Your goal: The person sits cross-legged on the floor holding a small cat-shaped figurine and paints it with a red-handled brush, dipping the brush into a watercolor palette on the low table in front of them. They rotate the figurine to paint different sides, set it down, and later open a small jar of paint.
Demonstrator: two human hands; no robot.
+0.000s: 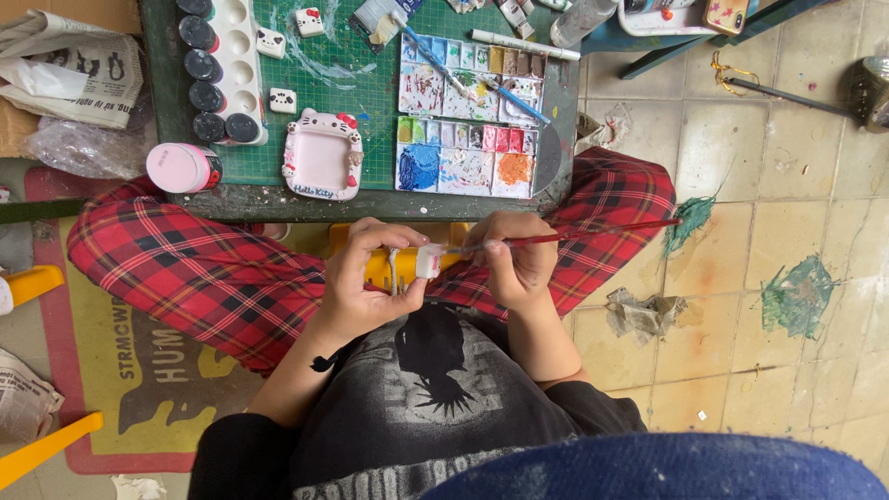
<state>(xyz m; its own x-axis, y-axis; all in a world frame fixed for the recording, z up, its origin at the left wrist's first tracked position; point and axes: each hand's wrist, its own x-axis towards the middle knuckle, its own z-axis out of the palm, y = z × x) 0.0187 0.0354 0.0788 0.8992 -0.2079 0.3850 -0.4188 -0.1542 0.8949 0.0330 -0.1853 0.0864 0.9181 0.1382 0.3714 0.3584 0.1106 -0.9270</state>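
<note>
My left hand (pixel 366 278) grips a small white plaster piece (pixel 429 260) with a pink patch, held over my lap in red plaid trousers. My right hand (pixel 514 259) holds a thin red-handled paintbrush (pixel 593 231); its tip touches the piece and its handle points right. Just beyond my hands is the near edge of a low table topped by a green cutting mat (pixel 361 88). On the mat lie a pink and white cat-shaped frame (pixel 321 157) and an open paint palette (pixel 468 116) with many coloured wells.
A round pink jar (pixel 182 168) and a white tray of dark paint pots (pixel 222 69) sit at the table's left. Small cat figurines (pixel 282 100), two blue brushes (pixel 435 57) and a marker lie on the mat. Crumpled newspaper (pixel 69 69) lies left; paint-stained floor tiles (pixel 796 296) spread right.
</note>
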